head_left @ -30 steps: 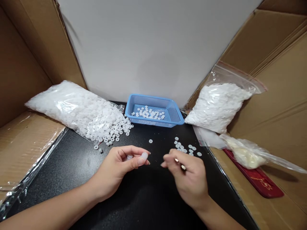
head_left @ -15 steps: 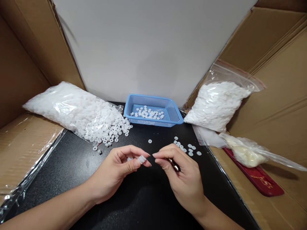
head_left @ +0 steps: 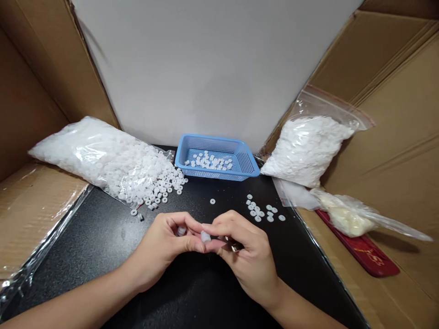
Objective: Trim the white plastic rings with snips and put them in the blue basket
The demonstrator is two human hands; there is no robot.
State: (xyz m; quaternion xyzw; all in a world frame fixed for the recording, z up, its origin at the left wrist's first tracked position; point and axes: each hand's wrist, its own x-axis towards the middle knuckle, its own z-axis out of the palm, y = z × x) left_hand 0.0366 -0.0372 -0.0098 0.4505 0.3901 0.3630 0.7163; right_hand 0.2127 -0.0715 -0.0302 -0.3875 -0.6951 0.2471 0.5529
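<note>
My left hand (head_left: 173, 242) and my right hand (head_left: 243, 256) meet at the fingertips above the black table. Between them they pinch a small white plastic piece (head_left: 206, 236), which looks like stacked rings. Another white plastic piece (head_left: 181, 230) rests in the curled fingers of my left hand. Tucked in my right hand is a shiny metal tool (head_left: 234, 248), mostly hidden by the fingers. Just beyond the hands a single white ring (head_left: 212, 201) lies on the table, with several loose translucent rings (head_left: 257, 212) to the right.
A blue perforated basket (head_left: 252, 173) holds several small white pieces. At left, a clear bag (head_left: 92, 151) spills white rings. On the right are a zip bag (head_left: 305, 151) of white pieces, a knotted plastic bag (head_left: 353, 219) and a red case (head_left: 380, 262). Cardboard walls (head_left: 394, 137) flank the table.
My right hand has moved left to my left hand, and its thumb and forefinger now close on the white piece. The left hand stays nearly in place.
</note>
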